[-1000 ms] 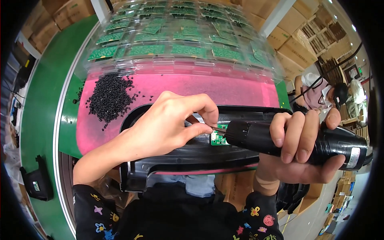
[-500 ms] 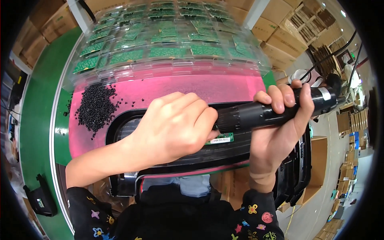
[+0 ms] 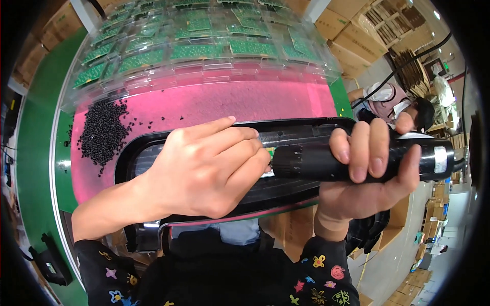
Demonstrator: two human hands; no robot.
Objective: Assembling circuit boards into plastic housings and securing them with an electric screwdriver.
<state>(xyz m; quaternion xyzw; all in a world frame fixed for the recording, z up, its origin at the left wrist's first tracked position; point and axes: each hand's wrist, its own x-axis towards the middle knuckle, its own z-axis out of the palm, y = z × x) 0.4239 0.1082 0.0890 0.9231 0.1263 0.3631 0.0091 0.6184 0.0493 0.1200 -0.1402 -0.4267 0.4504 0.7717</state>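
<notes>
My right hand [image 3: 365,168] is wrapped round a black electric screwdriver [image 3: 311,162], held nearly level with its front end pointing left. Right at that front end is my left hand [image 3: 206,168], its thumb and fingers pinched together; what they grip is hidden. Below both hands lies a long black plastic housing [image 3: 326,122] with a rounded left end. A small green circuit board [image 3: 271,151] inside it shows only in part between the left fingertips and the screwdriver. A heap of small black screws [image 3: 103,131] lies to the left of the housing.
Clear plastic trays of green circuit boards [image 3: 196,52] stand at the back of the pink mat [image 3: 204,104]. A cable [image 3: 403,74] runs at upper right, near another person [image 3: 395,104]. A black plastic part [image 3: 52,266] lies at far left. Cardboard boxes [image 3: 357,38] are stacked behind.
The screwdriver has swung to a more level pose and come nearer me, with its rear end lower. My left index finger has lifted and straightened somewhat. The whole view has shifted slightly.
</notes>
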